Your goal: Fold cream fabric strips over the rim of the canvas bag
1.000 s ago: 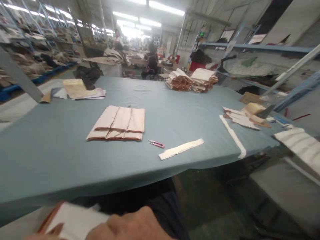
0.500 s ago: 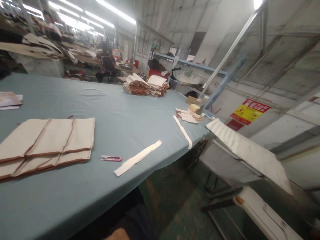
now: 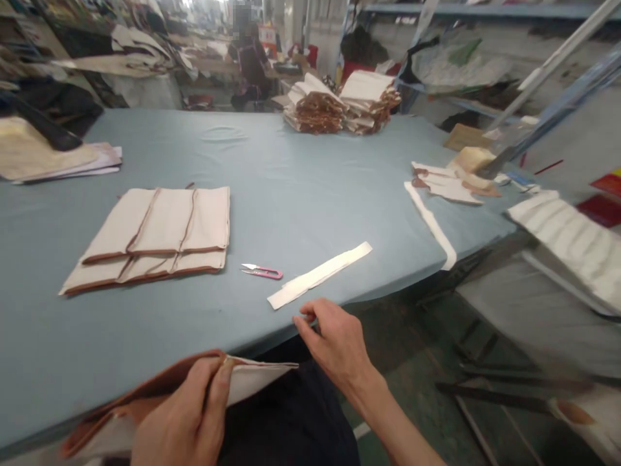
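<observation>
My left hand (image 3: 187,414) is closed on a cream fabric piece with brown binding (image 3: 262,378), pinching its edge between thumb and fingers at the table's near edge. Part of that piece is hidden behind the hand. My right hand (image 3: 334,336) is empty, its thumb and curled index finger a little apart, just in front of a cream fabric strip (image 3: 320,275). Left of the strip lie pink-handled thread snips (image 3: 262,271), blades pointing left. Two cream panels with brown edges (image 3: 160,223) lie overlapped farther left.
A blue-grey cloth covers the table (image 3: 291,188). Two folded fabric stacks (image 3: 317,107) stand at its far edge. Another white strip (image 3: 431,223) and scraps (image 3: 451,184) lie right. Papers (image 3: 104,160) are at left. A person (image 3: 250,68) is in the background.
The view has turned left and down. Both my hands have come into view, the left one with the brown-bound fabric piece. The snips, strips and panels lie as before on the table.
</observation>
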A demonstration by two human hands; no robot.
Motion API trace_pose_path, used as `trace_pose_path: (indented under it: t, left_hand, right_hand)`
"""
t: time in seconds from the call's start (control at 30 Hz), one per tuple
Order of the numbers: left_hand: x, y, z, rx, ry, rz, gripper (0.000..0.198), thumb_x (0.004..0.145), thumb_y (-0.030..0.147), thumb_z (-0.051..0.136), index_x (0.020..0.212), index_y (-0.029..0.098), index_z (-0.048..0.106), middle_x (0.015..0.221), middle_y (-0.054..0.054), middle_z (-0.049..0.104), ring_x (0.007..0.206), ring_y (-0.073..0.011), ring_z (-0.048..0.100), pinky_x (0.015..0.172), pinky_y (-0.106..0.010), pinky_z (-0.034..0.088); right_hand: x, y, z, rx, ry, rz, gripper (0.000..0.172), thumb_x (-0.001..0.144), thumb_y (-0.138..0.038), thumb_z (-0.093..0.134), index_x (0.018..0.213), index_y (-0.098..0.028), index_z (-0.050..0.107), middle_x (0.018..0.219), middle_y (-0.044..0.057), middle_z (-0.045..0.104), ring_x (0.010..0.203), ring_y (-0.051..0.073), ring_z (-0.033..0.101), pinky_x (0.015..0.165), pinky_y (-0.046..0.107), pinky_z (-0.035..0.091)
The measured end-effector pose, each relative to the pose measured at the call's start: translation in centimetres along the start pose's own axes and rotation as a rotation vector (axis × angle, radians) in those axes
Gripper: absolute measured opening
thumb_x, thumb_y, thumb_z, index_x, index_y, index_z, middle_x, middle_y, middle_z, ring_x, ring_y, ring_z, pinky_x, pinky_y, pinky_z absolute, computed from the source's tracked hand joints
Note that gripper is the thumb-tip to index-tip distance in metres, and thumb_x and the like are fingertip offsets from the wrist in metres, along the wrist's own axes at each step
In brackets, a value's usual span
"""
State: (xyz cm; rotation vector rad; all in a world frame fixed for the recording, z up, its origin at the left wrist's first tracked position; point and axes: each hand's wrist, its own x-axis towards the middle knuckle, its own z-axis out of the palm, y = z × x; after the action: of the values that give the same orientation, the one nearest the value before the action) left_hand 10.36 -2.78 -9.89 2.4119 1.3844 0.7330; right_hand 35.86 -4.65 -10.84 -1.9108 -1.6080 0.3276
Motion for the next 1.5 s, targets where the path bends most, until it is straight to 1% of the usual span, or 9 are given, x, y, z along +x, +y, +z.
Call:
trace_pose_path:
  t: [0.13,0.27,0.47,0.73,0.83,0.97,1.07,1.27,1.5]
  left_hand:
    - [1.4,2.2,0.4,-0.040,-0.022,-0.196,0.024,0.105,0.048,0.048,0.097,0.028,0.060,0.076,0.002,0.079,0.063,-0.0213,0.077,0.057,-0.026,0.055]
    - [1.6,2.6,0.8,-0.145,-0.095,-0.329,0.028,0.100,0.055,0.054,0.103,0.027,0.059,0.069,0.003,0.073,0.059,-0.0199,0.074,0.054,-0.025,0.054]
    - [2.6,1.2,1.9,-0.257,-0.164,-0.235,0.027,0.100,0.049,0.056,0.110,0.025,0.060,0.068,0.005,0.070,0.053,-0.0169,0.069,0.052,-0.025,0.051]
    - [3.6,0.5,3.0,-0.314,-0.215,-0.203,0.022,0.101,0.042,0.056,0.113,0.023,0.060,0.069,0.005,0.068,0.060,-0.0163,0.071,0.049,-0.022,0.048]
    - [4.0,0.5,3.2,-0.317,-0.194,-0.175,0.020,0.102,0.040,0.055,0.111,0.023,0.060,0.066,0.006,0.066,0.050,-0.0143,0.064,0.047,-0.022,0.047]
    - [4.8,0.8,3.2,-0.334,-0.188,-0.160,0.015,0.101,0.035,0.055,0.108,0.023,0.060,0.060,0.009,0.060,0.041,-0.0123,0.055,0.045,-0.022,0.043]
    - [5.3,1.1,3.1,-0.354,-0.232,-0.191,0.014,0.099,0.032,0.055,0.109,0.023,0.061,0.058,0.010,0.058,0.042,-0.0123,0.055,0.047,-0.022,0.042]
    - [6.4,1.9,3.2,-0.372,-0.337,-0.256,0.018,0.097,0.032,0.054,0.110,0.022,0.062,0.055,0.011,0.052,0.043,-0.0133,0.051,0.050,-0.024,0.039]
    - [8.1,3.2,3.6,-0.415,-0.395,-0.296,0.025,0.096,0.035,0.051,0.113,0.020,0.063,0.054,0.011,0.047,0.044,-0.0130,0.044,0.052,-0.025,0.034]
  right_hand:
    - [1.5,-0.9,1.2,-0.128,0.004,-0.102,0.011,0.093,-0.028,0.074,0.099,-0.019,0.070,0.092,0.006,0.075,0.088,0.024,0.070,0.071,0.030,0.044]
    - [2.7,-1.3,1.9,-0.218,-0.058,-0.127,0.022,0.091,-0.037,0.079,0.101,-0.019,0.070,0.094,0.008,0.075,0.088,0.025,0.070,0.067,0.032,0.042]
    - [3.5,-1.3,3.0,-0.324,-0.128,-0.103,0.024,0.092,-0.041,0.077,0.099,-0.019,0.069,0.094,0.007,0.074,0.086,0.024,0.069,0.064,0.030,0.040]
    - [3.1,-0.9,4.0,-0.367,-0.010,-0.159,0.012,0.100,-0.031,0.067,0.094,-0.020,0.069,0.085,0.003,0.072,0.070,0.018,0.065,0.060,0.029,0.034]
    - [3.1,-0.7,4.0,-0.318,0.012,-0.153,0.018,0.102,-0.024,0.060,0.087,-0.021,0.069,0.081,0.002,0.071,0.071,0.016,0.066,0.062,0.028,0.035]
    - [3.3,-0.4,3.5,-0.146,-0.006,-0.033,0.018,0.100,-0.023,0.058,0.086,-0.020,0.068,0.076,0.001,0.071,0.066,0.015,0.065,0.064,0.027,0.037]
    - [3.4,-0.2,3.0,-0.014,-0.055,0.122,0.019,0.097,-0.029,0.058,0.084,-0.021,0.069,0.067,-0.002,0.066,0.057,0.014,0.058,0.061,0.026,0.038]
    - [3.9,0.4,2.2,0.210,-0.186,0.311,0.020,0.092,-0.038,0.058,0.083,-0.022,0.066,0.060,-0.005,0.055,0.053,0.013,0.051,0.055,0.025,0.036]
    - [4.4,0.8,2.0,0.319,-0.216,0.347,0.022,0.089,-0.041,0.062,0.079,-0.021,0.063,0.060,-0.005,0.055,0.051,0.011,0.046,0.053,0.024,0.034]
